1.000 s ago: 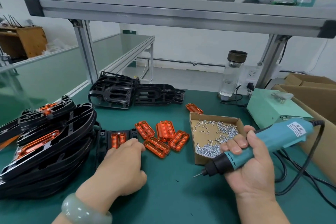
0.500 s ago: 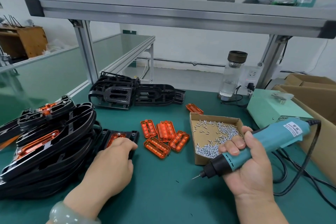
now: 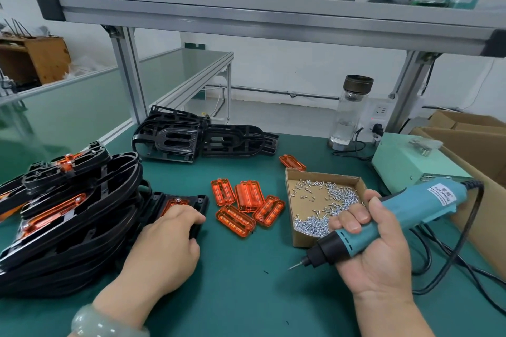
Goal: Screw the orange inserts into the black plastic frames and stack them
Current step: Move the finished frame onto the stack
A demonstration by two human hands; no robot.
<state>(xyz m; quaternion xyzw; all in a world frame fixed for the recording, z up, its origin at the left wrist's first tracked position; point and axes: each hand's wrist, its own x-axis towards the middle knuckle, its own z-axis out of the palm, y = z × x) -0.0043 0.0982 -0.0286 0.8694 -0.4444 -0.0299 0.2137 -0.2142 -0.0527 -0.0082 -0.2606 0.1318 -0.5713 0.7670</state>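
My left hand (image 3: 167, 243) grips the near end of a black plastic frame (image 3: 191, 201) with an orange insert fitted in it, at the foot of a tall stack of finished frames (image 3: 68, 208) on the left. My right hand (image 3: 375, 252) holds a teal electric screwdriver (image 3: 397, 216), its bit pointing down-left above the green mat. Several loose orange inserts (image 3: 246, 208) lie between my hands. A cardboard tray of small screws (image 3: 323, 205) sits just behind the screwdriver. Bare black frames (image 3: 202, 139) lie at the back.
A glass bottle (image 3: 350, 112) and a pale green power box (image 3: 410, 164) stand at the back right, with cardboard boxes (image 3: 471, 145) beside them. The screwdriver's black cable (image 3: 449, 260) loops over the mat on the right. An aluminium shelf (image 3: 246, 16) runs overhead.
My left hand has slid the frame with the orange insert leftward against the stack and tilted it up. My right hand with the screwdriver has barely moved.
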